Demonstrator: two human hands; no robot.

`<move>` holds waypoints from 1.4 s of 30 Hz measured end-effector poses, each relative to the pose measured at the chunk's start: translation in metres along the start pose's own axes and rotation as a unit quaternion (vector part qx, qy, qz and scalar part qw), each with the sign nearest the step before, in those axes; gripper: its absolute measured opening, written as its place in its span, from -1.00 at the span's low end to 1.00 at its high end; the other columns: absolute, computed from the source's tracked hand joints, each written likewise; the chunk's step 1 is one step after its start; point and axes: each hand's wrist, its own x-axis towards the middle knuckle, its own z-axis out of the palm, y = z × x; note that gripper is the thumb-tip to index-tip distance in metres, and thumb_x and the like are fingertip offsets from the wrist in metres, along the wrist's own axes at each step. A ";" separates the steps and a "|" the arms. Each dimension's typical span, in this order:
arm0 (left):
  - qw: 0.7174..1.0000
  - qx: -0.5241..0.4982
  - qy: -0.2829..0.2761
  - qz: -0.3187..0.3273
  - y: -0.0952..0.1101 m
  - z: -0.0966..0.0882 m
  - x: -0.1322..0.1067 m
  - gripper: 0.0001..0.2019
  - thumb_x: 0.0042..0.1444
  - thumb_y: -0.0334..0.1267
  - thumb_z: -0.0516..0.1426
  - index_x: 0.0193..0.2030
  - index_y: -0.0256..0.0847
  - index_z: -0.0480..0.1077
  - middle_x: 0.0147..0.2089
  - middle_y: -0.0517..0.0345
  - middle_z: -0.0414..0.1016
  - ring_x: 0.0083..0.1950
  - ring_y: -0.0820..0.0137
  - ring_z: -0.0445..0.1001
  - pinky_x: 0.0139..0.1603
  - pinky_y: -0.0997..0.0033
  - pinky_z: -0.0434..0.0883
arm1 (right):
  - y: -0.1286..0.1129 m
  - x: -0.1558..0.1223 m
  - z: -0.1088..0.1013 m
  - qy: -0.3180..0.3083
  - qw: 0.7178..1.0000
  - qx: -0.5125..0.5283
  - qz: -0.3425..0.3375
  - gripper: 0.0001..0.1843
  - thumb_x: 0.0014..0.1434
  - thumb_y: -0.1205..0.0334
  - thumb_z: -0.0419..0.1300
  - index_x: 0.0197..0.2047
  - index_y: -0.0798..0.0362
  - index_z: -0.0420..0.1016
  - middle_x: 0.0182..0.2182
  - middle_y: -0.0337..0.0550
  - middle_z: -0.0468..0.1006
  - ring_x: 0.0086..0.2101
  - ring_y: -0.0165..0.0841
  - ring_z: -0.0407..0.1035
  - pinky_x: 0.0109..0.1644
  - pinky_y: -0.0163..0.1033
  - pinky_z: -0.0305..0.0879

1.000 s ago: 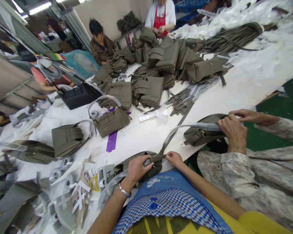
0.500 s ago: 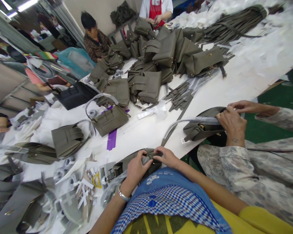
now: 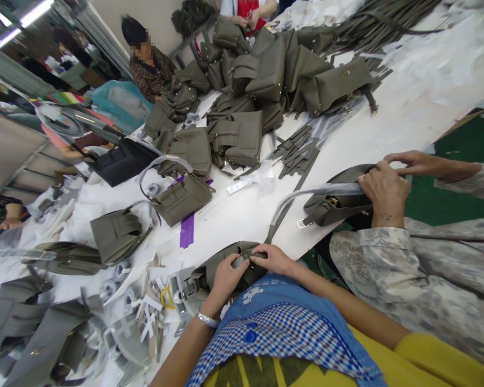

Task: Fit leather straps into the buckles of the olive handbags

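Note:
An olive-grey handbag (image 3: 213, 266) lies at the near edge of the white table (image 3: 407, 118), against my blue apron. My left hand (image 3: 226, 277) is closed around the bag's strap just where it meets the bag. My right hand (image 3: 272, 258) pinches the same strap beside it, fingertips almost touching the left hand. The strap (image 3: 280, 215), partly wrapped in clear plastic, runs away across the table.
To my right a co-worker's hands (image 3: 381, 188) hold another olive bag (image 3: 334, 199) at the table edge. A heap of olive bags (image 3: 266, 80) fills the middle; single bags (image 3: 181, 199) and a black bag (image 3: 121, 161) lie left. Strap pieces (image 3: 296, 150), purple tape (image 3: 187, 228) and people sit beyond.
My right hand has slid left along the strap until it meets my left hand on the bag. The view has tilted slightly downward.

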 end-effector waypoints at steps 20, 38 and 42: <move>0.996 0.039 0.073 0.039 0.005 -0.001 0.001 -0.75 0.02 -0.15 0.18 -0.17 -0.18 0.48 -0.22 0.11 0.60 -0.17 0.25 0.54 -0.14 0.34 0.40 | -0.001 -0.003 0.003 0.026 1.000 0.008 -0.013 -0.86 0.06 0.25 0.25 -0.27 0.05 0.57 -0.31 -0.19 0.59 -0.27 -0.32 0.45 -0.17 -0.29 0.30; 0.988 -0.134 0.069 0.025 -0.010 0.021 -0.001 -0.70 -0.06 -0.20 0.24 -0.17 -0.29 0.48 -0.22 0.00 0.61 -0.17 0.27 0.58 -0.10 0.34 0.49 | 0.003 -0.009 0.007 0.053 0.998 0.018 0.030 -0.91 0.06 0.25 0.25 -0.36 0.07 0.55 -0.39 -0.20 0.59 -0.33 -0.34 0.44 -0.24 -0.30 0.29; 0.995 -0.077 0.046 0.034 -0.009 0.013 -0.002 -0.70 -0.04 -0.15 0.23 -0.18 -0.27 0.50 -0.23 0.01 0.61 -0.18 0.27 0.57 -0.11 0.34 0.47 | 0.004 -0.012 0.005 0.046 0.998 -0.026 0.042 -0.90 0.05 0.22 0.27 -0.37 0.07 0.57 -0.40 -0.19 0.59 -0.33 -0.32 0.44 -0.25 -0.29 0.27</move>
